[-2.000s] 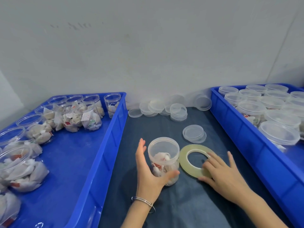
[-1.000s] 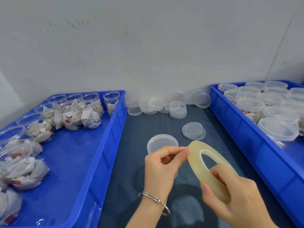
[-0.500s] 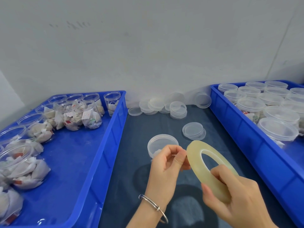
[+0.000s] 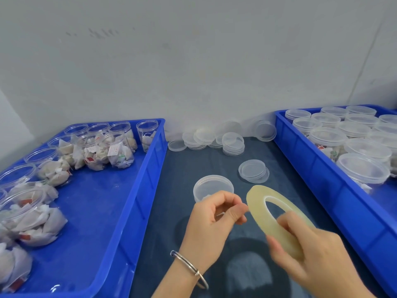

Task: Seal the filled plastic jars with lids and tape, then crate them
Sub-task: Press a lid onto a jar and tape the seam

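A lidded clear jar (image 4: 211, 187) with white packets inside stands on the dark mat, partly hidden behind my left hand (image 4: 211, 222). My right hand (image 4: 309, 252) grips a thin yellowish tape roll (image 4: 261, 208), held tilted above the mat. Thumb and forefinger of my left hand pinch at the roll's left edge, where the tape end lies. The blue crate on the left (image 4: 137, 201) holds several open filled jars. A second blue crate on the right (image 4: 318, 173) holds several lidded jars.
Loose clear lids (image 4: 253, 171) lie just behind the jar, and more lid stacks (image 4: 233, 144) sit along the wall. A grey wall closes the back. The dark mat (image 4: 214, 160) runs between the two crates.
My right hand has lifted the tape roll off the mat. My left hand has let go of the jar and now pinches at the roll's edge.
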